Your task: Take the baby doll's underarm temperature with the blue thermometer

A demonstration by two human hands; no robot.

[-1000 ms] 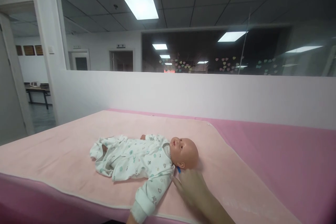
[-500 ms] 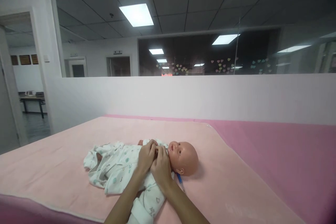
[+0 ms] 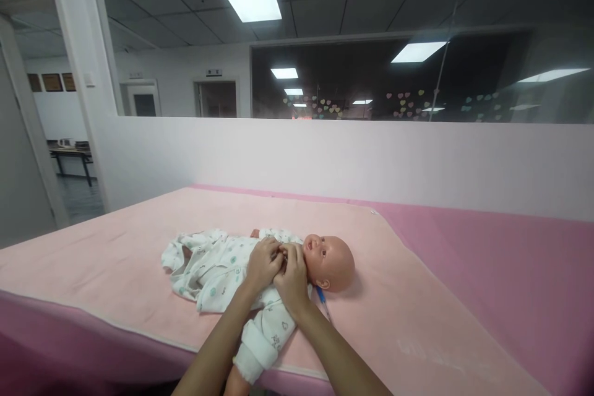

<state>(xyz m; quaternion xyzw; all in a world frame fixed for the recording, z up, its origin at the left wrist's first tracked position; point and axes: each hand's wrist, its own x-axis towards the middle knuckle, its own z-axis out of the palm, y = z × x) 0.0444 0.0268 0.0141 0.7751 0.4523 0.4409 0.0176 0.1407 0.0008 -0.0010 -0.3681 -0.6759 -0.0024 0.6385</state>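
Observation:
A baby doll (image 3: 330,263) lies on its back, head to the right, in a white baby outfit (image 3: 223,269) with small green prints. At the upper chest, just below the chin, my left hand (image 3: 264,265) has its fingers bent and pinched on the outfit. Right beside it, my right hand (image 3: 292,278) also pinches the cloth, with the fingertips of both hands nearly touching. My fingers cover the exact spot they grip. One sleeve of the outfit stretches toward me between my forearms, and the doll's arm pokes out of its cuff.
Under the doll is a pale pink mat (image 3: 408,322), laid over a darker pink surface (image 3: 510,253). A thin blue-tipped item (image 3: 322,296) lies by the doll's neck. Behind rises a low white wall (image 3: 325,154) with glass above; a doorway (image 3: 77,192) opens at the left.
The camera has tipped down slightly, so the scene sits higher and more of the mat's front edge shows. Both hands stay at the doll's chest, with small finger shifts.

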